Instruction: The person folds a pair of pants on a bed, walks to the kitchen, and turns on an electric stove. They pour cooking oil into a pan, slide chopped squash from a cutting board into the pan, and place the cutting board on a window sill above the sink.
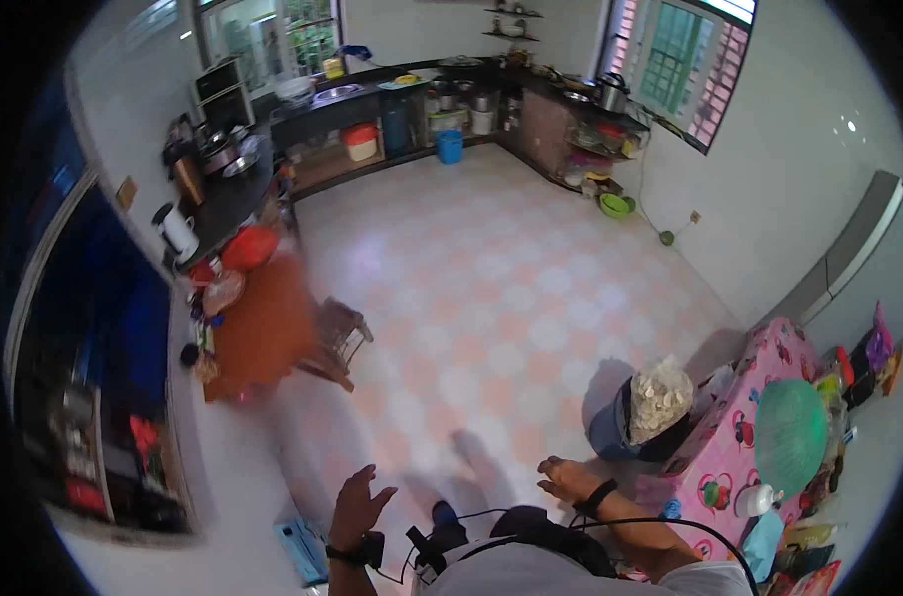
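Observation:
My left hand is raised in the air at the lower middle, with thumb and fingers apart and nothing in it. Below it, by the wall, is a light-blue flat object. My right hand hangs over the floor with its fingers spread, also holding nothing. Nearest to that hand stands a dark blue-grey bucket. A clear bag of pale pieces rests on top of it. Both wrists wear dark bands, and a black cable crosses my right forearm.
To the right, a table with a pink cloth bears a green mesh cover. A fridge stands behind it. At left are a wooden stool and an orange-brown surface. Kitchen counters line the far walls, with a blue bucket below.

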{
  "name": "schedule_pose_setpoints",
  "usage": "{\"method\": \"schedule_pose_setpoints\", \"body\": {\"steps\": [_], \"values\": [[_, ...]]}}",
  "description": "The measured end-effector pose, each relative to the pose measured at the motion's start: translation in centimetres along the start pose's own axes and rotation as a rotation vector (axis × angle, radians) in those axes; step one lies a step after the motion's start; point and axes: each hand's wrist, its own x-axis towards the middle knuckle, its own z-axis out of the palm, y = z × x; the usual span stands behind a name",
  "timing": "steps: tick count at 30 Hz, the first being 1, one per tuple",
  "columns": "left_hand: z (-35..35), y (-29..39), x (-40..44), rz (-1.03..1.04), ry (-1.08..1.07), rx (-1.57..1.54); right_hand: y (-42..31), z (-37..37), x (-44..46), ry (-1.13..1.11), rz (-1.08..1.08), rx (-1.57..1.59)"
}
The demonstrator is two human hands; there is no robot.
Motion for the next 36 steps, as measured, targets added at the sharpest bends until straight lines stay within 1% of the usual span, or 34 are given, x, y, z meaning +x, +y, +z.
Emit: {"method": "schedule_pose_setpoints", "body": {"steps": [3,6,7,11,12,15,18,19,20,22,25,28,30,32,34,36], "values": [[-1.9,2.3,9.7,0.120,-0.087,0.017,1.5,-2.3,3.7,0.020,0.117,-0.029],[-0.7,1.4,17.3,0.205,-0.118,-0.054,4.8,-3.2,8.6,0.075,0.110,-0.030],[-0.1,1.3,19.3,0.137,-0.142,-0.112,5.9,-3.5,10.6,0.070,0.114,-0.017],[1.4,-0.2,27.6,-0.045,-0.279,-0.045,11.9,-6.2,20.3,0.062,0.101,0.006],[1.5,-0.5,29.4,-0.086,-0.269,-0.030,13.3,-7.2,23.1,0.058,0.089,0.012],[0.3,0.0,34.5,-0.196,-0.239,0.011,16.4,-11.7,31.4,-0.163,0.173,-0.127],[-0.7,1.7,40.9,-0.291,-0.126,-0.135,19.4,-15.9,38.9,-0.096,0.034,-0.032],[-0.1,0.8,43.1,-0.266,-0.099,-0.040,20.0,-17.7,41.7,-0.192,0.035,-0.099],[0.4,0.1,45.0,-0.298,-0.120,-0.057,20.4,-19.3,43.7,-0.179,0.016,-0.102],[4.7,-5.5,48.3,-0.118,-0.065,-0.145,21.7,-22.2,47.6,-0.138,-0.021,-0.111],[3.9,-1.6,56.6,-0.177,-0.228,0.013,24.1,-25.9,52.3,-0.044,0.033,-0.017],[4.7,-0.9,68.8,-0.335,-0.435,-0.014,29.1,-27.3,55.3,0.013,0.141,0.031],[5.6,1.1,76.0,-0.089,-0.329,-0.040,32.8,-27.9,56.5,0.036,0.239,0.002],[7.1,2.8,83.9,-0.008,-0.339,0.034,35.9,-29.1,56.5,0.070,0.342,-0.006],[8.5,5.9,91.7,0.173,-0.374,0.025,38.3,-31.3,56.2,0.133,0.446,0.004],[9.8,10.0,99.6,0.378,-0.392,0.040,40.7,-32.9,55.6,0.268,0.546,0.044]]}}
